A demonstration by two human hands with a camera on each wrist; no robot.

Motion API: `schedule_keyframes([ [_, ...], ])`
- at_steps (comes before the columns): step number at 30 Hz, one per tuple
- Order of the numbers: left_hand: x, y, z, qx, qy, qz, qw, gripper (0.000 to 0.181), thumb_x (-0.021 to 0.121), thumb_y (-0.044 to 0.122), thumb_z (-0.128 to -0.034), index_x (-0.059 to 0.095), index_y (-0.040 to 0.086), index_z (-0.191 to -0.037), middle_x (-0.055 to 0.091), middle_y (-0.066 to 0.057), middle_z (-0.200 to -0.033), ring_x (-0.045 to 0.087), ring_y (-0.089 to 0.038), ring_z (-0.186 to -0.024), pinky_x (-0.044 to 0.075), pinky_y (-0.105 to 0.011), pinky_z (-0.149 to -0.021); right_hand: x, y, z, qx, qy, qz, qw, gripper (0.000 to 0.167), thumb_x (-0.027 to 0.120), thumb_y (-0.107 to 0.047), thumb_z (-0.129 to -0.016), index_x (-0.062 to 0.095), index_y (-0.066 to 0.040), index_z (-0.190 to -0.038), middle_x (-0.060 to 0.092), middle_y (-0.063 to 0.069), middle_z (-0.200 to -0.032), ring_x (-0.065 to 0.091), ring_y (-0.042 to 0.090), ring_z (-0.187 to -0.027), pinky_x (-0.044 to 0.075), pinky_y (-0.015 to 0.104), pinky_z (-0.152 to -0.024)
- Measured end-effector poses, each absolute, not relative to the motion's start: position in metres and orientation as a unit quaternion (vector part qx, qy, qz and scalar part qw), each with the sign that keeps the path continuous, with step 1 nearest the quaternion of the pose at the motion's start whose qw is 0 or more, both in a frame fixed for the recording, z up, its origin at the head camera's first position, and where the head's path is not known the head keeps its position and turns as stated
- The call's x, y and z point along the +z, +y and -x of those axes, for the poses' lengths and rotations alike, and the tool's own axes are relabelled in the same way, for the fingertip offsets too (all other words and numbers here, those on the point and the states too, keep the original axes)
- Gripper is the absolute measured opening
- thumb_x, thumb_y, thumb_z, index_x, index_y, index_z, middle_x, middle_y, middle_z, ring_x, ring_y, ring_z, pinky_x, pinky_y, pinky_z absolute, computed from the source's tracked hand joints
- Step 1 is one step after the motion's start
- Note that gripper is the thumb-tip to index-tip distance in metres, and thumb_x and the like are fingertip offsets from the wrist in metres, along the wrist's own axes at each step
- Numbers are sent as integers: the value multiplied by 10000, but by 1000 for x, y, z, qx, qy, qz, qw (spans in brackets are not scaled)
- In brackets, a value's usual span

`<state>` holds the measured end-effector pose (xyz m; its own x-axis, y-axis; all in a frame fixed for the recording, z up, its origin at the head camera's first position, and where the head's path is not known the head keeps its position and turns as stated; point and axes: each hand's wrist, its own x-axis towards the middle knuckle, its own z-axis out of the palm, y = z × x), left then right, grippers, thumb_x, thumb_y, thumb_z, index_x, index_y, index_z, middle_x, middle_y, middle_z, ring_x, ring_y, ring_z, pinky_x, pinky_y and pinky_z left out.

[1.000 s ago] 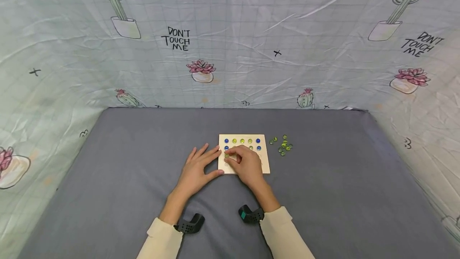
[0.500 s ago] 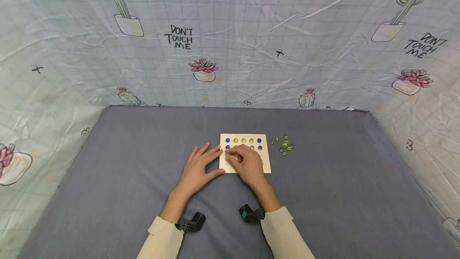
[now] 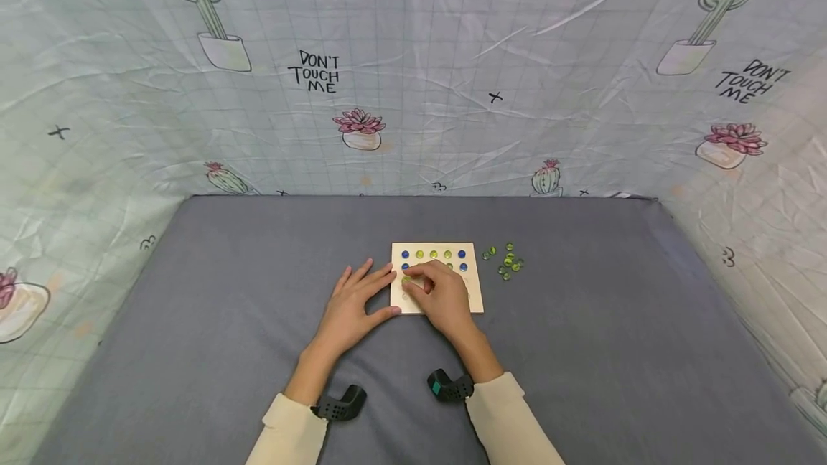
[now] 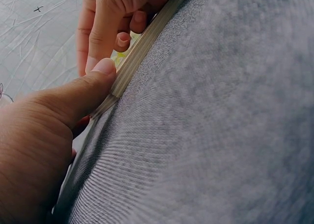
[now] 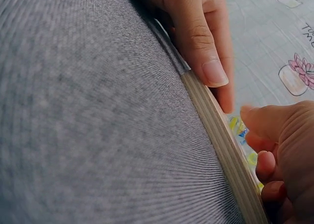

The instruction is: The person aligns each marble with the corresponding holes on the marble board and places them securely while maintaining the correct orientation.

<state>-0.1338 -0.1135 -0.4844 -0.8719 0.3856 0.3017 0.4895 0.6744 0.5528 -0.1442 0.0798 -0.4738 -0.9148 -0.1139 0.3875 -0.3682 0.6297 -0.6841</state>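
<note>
A pale wooden board (image 3: pixel 477 296) lies on the table, with blue marbles (image 3: pixel 461 255) and yellow-green marbles (image 3: pixel 433 255) seated in its two far rows. My right hand (image 3: pixel 447 298) is over the board, thumb and forefinger pinching a yellow-green marble (image 3: pixel 406 279) at the left end of the third row. My left hand (image 3: pixel 349 311) rests along the board's left side with fingers spread, its thumb (image 4: pixel 104 69) touching the near left corner. The right hand covers part of the second row and much of the nearer rows. In the right wrist view, the board's layered edge (image 5: pixel 211 113) shows.
Several loose yellow-green marbles (image 3: pixel 510 262) lie in a loose cluster on the grey tablecloth (image 3: pixel 594 350), just right of the board. Behind the table and at its sides hangs a cloth (image 3: pixel 439 142) printed with cacti.
Both hands hold nearly the same pose, with the right fingertips at the same marble. The whole view shifts slightly as the head camera moves.
</note>
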Motion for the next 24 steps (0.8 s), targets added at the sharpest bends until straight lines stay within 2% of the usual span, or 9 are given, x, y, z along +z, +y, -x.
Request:
schedule_keyframes([
  [9, -486, -113, 134, -322, -915, 232, 72, 657, 708, 460, -822, 534, 177, -1389, 468, 15, -1436, 290, -280, -1395, 91, -482, -1174, -469, 83, 143, 438, -869, -153, 173, 183, 781, -109, -810, 741, -100, -988, 638, 1, -826, 460, 66, -570, 388, 229, -478],
  [24, -484, -112, 134, -316, -919, 225, 66, 663, 708, 467, -820, 533, 179, -1390, 464, 27, -1439, 288, -269, -1397, 83, -469, -1177, -455, 114, 141, 439, -862, -146, 206, 193, 786, -134, -811, 743, -110, -997, 645, 18, -841, 484, 83, -586, 383, 228, -471],
])
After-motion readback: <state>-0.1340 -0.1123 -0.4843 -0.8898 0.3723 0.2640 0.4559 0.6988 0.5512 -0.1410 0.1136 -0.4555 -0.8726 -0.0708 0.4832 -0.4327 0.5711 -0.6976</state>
